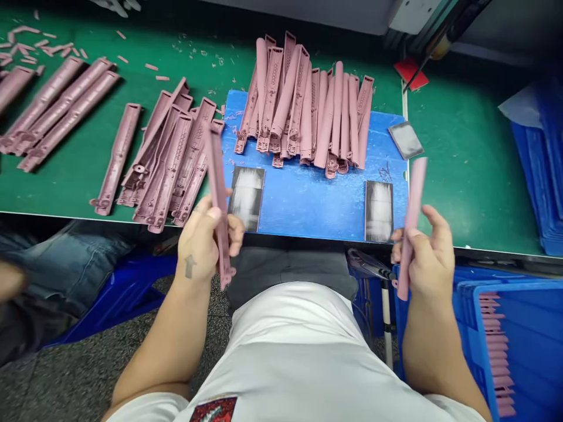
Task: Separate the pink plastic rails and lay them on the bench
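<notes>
My left hand (204, 240) is closed round a long pink plastic shell (217, 176), held nearly upright over the table's front edge. In my right hand (426, 252) is another long pink plastic shell (414, 199), its smooth outer side showing, pinched between thumb and fingers. Close to the left hand lies a dark pad with a worn pale middle (246, 198) on the blue sheet (308, 205). A similar worn pad (379, 210) lies just left of the right hand. Behind them, a heap of pink shells (303, 105) covers the back of the sheet.
More pink shells (165, 158) lie on the green table (57, 187) at left, with small pink scraps (26, 50) beyond. A third pad (404, 139) and a red piece (411, 73) sit at right. A blue crate (528, 351) holds pink parts. Someone's jeans-clad leg (79, 258) is at left.
</notes>
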Demonstrator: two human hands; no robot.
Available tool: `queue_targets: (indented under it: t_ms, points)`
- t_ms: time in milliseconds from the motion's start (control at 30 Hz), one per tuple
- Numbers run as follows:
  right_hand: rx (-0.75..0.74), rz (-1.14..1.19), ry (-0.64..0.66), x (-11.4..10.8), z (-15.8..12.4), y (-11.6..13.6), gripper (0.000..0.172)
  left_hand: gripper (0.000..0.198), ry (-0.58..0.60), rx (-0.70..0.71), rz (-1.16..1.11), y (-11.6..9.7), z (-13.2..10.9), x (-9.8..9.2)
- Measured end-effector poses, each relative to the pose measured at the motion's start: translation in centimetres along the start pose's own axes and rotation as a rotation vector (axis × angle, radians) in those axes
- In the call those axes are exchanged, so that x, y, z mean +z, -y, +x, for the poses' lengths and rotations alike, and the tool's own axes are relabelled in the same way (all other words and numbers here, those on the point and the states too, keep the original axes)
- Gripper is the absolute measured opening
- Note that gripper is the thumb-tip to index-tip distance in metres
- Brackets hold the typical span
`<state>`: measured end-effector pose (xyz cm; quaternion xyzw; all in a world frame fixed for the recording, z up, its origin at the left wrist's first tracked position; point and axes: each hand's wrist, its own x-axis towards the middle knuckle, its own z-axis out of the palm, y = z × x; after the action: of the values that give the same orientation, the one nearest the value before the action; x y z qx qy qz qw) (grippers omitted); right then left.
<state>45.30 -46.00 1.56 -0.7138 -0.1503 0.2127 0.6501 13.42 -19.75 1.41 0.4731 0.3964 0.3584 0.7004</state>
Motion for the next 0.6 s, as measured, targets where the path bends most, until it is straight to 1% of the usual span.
queue_targets:
  t_ms: [33,67,100,167,200,267,333,367,433,533,567,600]
  points:
    - [0.04,0.026,0.019,0.3,0.0,0.3,0.06,0.055,-0.006,-0.039,0.013,-0.1,-0.4,0.0]
    - [0.069,0.056,0.041,0.5,0.0,0.6,0.061,0.06,-0.007,-0.066,0.022,-0.3,-0.8,0.0]
    - [0.088,0.095,0.064,0.7,-0.1,1.0,0.056,0.062,-0.002,-0.091,0.023,-0.5,-1.3,0.0]
    - [0.093,0.196,0.094,0.9,-0.2,1.7,0.046,0.054,0.018,-0.129,-0.015,-1.0,-2.1,0.0]
    - [0.075,0.242,0.091,0.9,-0.1,2.1,0.046,0.051,0.042,-0.141,-0.051,-1.3,-2.2,0.0]
    - [0.014,0.276,0.059,1.2,0.5,2.7,0.05,0.052,0.122,-0.133,-0.136,-1.9,-2.0,0.0]
    - [-0.054,0.213,-0.004,1.6,1.3,3.3,0.049,0.059,0.203,-0.092,-0.184,-2.2,-1.3,-0.1]
    - [-0.09,0.164,-0.035,1.8,1.7,3.5,0.047,0.062,0.218,-0.065,-0.172,-2.3,-0.9,-0.2]
    - [-0.152,0.085,-0.056,2.1,2.5,3.9,0.039,0.062,0.171,-0.004,-0.05,-2.4,-0.1,-0.8]
    - [-0.232,-0.033,0.001,1.9,3.5,4.5,0.029,0.045,0.054,0.103,0.266,-2.5,1.3,-2.3]
    - [-0.266,-0.102,-0.012,1.7,3.9,4.5,0.025,0.039,0.007,0.17,0.362,-2.5,1.9,-2.8]
    - [-0.282,-0.18,-0.066,1.5,4.5,4.5,0.022,0.034,-0.052,0.265,0.436,-2.5,2.8,-3.1]
